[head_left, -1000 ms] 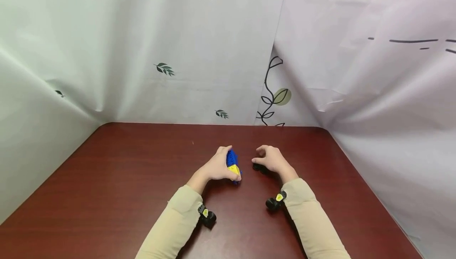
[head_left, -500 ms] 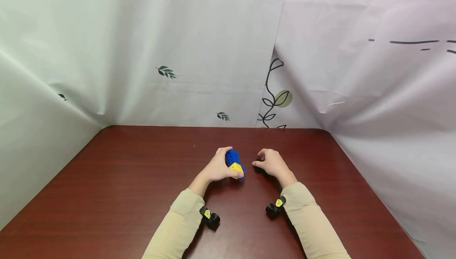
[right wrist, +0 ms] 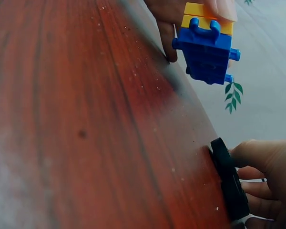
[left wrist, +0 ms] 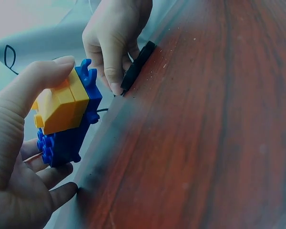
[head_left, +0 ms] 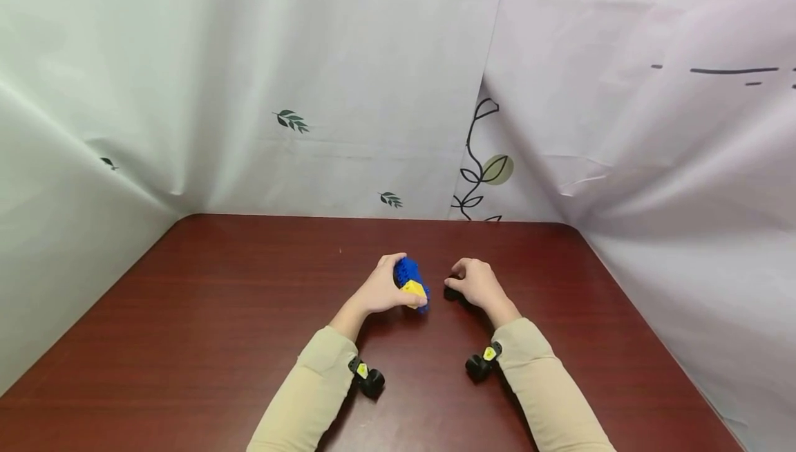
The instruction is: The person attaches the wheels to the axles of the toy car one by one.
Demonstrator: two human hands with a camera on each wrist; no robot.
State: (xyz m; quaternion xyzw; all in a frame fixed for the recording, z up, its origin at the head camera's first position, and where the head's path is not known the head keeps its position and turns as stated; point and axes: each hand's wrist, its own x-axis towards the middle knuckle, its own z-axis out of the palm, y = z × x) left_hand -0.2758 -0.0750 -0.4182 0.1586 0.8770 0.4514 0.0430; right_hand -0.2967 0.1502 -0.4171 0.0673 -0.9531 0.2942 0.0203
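My left hand point(head_left: 379, 292) grips a toy block car body made of a blue studded base point(left wrist: 69, 143) and a yellow sloped brick point(left wrist: 62, 107). The thumb lies on the yellow brick and the fingers are under the blue part. Short blue axle stubs point(right wrist: 235, 54) stick out at its sides, with no wheels on them. To the right, my right hand point(head_left: 477, 283) pinches black toy wheels point(right wrist: 229, 179), seen nearly edge-on low at the tabletop. Its thumb and curled fingers are at their far side in the right wrist view.
The dark red wooden table point(head_left: 218, 314) extends around both hands, its far edge just beyond them. Behind it hangs a pale printed curtain point(head_left: 348, 92), which also runs along both sides. Black wrist cameras point(head_left: 372, 383) are strapped to both sleeves.
The left hand has moved slightly right with the car body, which is tilted more. The right hand's fingers have closed in on the black wheels, and the hand has shifted slightly.
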